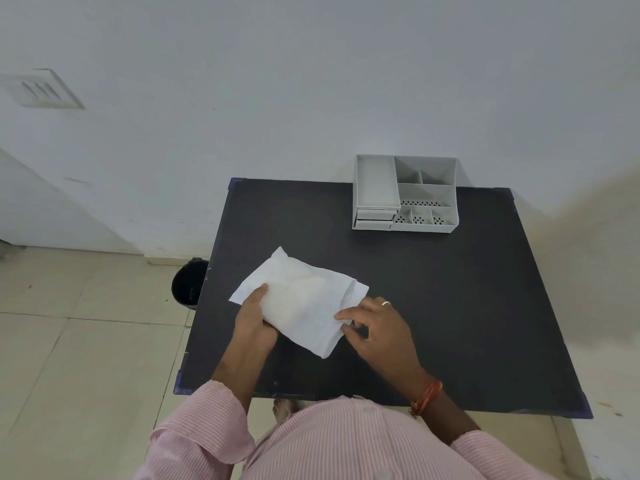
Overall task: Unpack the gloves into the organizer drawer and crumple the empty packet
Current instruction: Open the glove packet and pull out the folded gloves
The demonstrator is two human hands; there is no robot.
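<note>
Both hands grip the white packet (301, 299) just above the desk (450, 306): the left hand (254, 323) clamps its 8 o'clock edge, while the right hand (377, 327) pinches the 4 o'clock edge, seemingly between thumb and forefinger. At 1 o'clock stands the grey organizer (405, 194), drawers closed, well apart from the packet.

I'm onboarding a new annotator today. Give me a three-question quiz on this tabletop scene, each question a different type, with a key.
1. True or false: the organizer drawers are shut.
2. Which hand grips the white packet at its left side? A) left B) right
3. Fill in: the black bin stands on the ____ beside the table.

Key: 1 true; 2 A, the left hand, while the right hand fingers its right edge; 3 floor.
</note>
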